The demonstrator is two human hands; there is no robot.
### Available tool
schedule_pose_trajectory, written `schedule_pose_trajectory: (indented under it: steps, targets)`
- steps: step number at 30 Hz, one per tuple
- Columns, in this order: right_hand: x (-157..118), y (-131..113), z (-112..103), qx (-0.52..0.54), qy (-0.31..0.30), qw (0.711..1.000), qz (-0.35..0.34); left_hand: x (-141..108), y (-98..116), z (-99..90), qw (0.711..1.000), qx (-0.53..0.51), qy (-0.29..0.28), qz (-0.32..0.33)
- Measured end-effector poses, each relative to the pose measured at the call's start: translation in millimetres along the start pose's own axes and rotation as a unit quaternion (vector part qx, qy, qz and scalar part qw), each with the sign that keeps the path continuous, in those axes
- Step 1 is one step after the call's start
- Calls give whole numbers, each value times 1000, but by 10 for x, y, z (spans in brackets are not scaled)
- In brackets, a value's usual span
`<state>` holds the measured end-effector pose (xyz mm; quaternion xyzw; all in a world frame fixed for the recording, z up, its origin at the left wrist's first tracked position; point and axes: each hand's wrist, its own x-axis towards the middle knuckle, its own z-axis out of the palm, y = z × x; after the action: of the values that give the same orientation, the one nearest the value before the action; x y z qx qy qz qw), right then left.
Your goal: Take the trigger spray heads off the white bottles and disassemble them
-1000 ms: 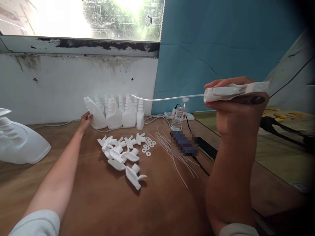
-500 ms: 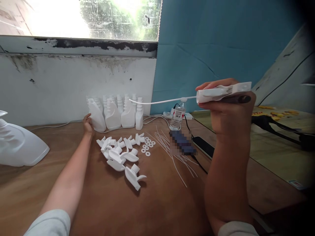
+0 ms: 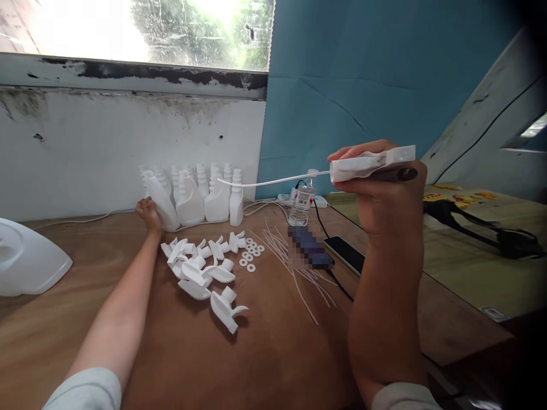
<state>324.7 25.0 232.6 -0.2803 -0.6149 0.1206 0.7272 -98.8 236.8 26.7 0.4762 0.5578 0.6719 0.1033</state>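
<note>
My left hand [image 3: 149, 214] reaches to the back of the table, its fingers curled around the edge of a white spray bottle [image 3: 162, 200]. That bottle is at the left end of a group of similar white bottles [image 3: 191, 199] and leans to the left. Raised at the right, my right hand [image 3: 380, 196] grips a white trigger sprayer [image 3: 363, 166]. A thin white dip tube [image 3: 273, 181] sticks out leftward from the sprayer. A dark, rod-like thing [image 3: 405, 174] also lies in this hand; its kind is unclear.
Loose trigger sprayers [image 3: 196, 270], white ring washers [image 3: 251, 259] and thin tubes [image 3: 299, 273] lie on the brown table. Beyond them are a clear water bottle [image 3: 302, 202], a phone [image 3: 345, 253] and cables. A larger white bottle [image 3: 32, 259] lies at the left edge.
The view has turned slightly right, so most things sit further left. The bottle at my left hand leans a little more to the left. Both hands keep their holds.
</note>
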Motion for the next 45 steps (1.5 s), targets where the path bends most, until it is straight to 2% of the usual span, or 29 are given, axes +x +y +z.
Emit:
schedule_pose_trajectory:
  steps: [3,7,11,15,20,23,25,27,29,32,34,36,41,43,45]
  targets:
    - [2,16,-21,14,-11,1000,-4,-71,-47,-106,998,35,21,36]
    - [5,36,-39,10,-14,1000,0,-136,-74,-246,992,105,-23,70]
    - [-3,43,-5,15,-14,1000,-3,-121,-20,-288,990,120,-62,41]
    - [-16,57,2,9,-50,998,27,-162,119,-312,995,82,-54,12]
    - [-20,103,-38,-18,-75,988,135,-253,466,-444,999,-3,37,20]
    - [-35,109,-15,-43,-122,973,194,-226,832,-497,994,-44,92,37]
    - [-59,91,36,-78,-156,965,194,-222,1166,-513,992,-78,90,49]
    - [-91,63,109,-109,-178,961,184,-298,1560,-536,989,-118,55,68]
    - [-126,39,194,-120,-201,957,172,-484,1968,-578,970,-207,-52,118]
    - [-185,16,324,-134,-242,953,125,-895,2469,-663,945,-165,-205,193]
    - [-233,-8,409,-150,-268,947,91,-1158,2669,-708,930,-116,-273,216]
    - [-290,-49,490,-167,-305,935,67,-1351,2764,-724,914,-72,-312,250]
    - [-449,-144,645,-196,-401,895,-11,-1544,2783,-673,879,45,-323,347]
    - [-492,-158,687,-197,-403,893,-17,-1567,2774,-654,881,60,-326,337]
    - [-513,-158,723,-192,-386,902,1,-1576,2767,-650,905,42,-317,281]
